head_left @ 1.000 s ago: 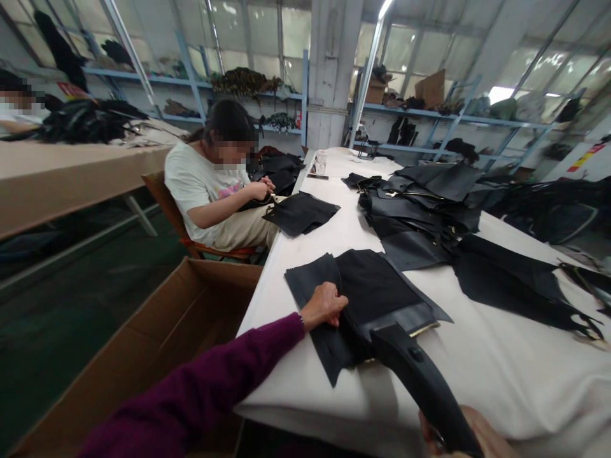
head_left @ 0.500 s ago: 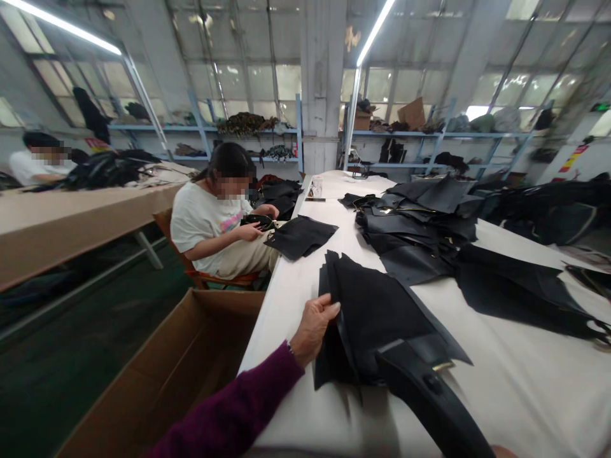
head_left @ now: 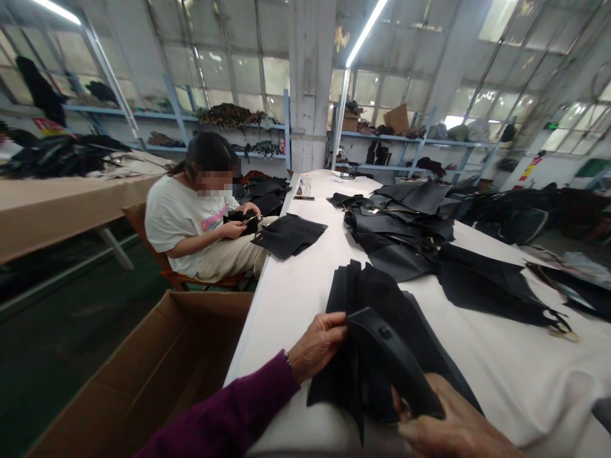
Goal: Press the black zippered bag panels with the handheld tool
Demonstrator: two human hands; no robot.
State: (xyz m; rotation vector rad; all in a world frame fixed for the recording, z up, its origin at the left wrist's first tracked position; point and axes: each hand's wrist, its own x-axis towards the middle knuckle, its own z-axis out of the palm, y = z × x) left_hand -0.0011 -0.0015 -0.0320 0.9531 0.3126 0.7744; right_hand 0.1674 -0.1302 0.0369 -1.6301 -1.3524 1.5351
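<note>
At 8 o'clock an open cardboard box [head_left: 143,375] stands against the near table's side, probably kept there to be within easy reach. At 9 o'clock a seated co-worker [head_left: 179,216] bends over dark work held in 2 hands. At 6 o'clock the left hand [head_left: 319,345] has thumb and fingers pinched on the edge of the black panels [head_left: 341,292], likely to steady the layers; its forearm slants up from 7 o'clock, wrist low, knuckles uppermost. These panels lie at 5 o'clock on the pale table [head_left: 286,305]. Above them, the black handheld tool [head_left: 391,356] aims its head toward 10 o'clock, just beside the left fingertips, seemingly to work close to the pinched edge; contact I cannot tell. At 3 o'clock a loose pile [head_left: 396,222] of similar pieces sits apart, perhaps to leave working room. Between 4 and 5 o'clock the right hand [head_left: 446,416] wraps the tool's handle, forearm angled in from the bottom edge.
</note>
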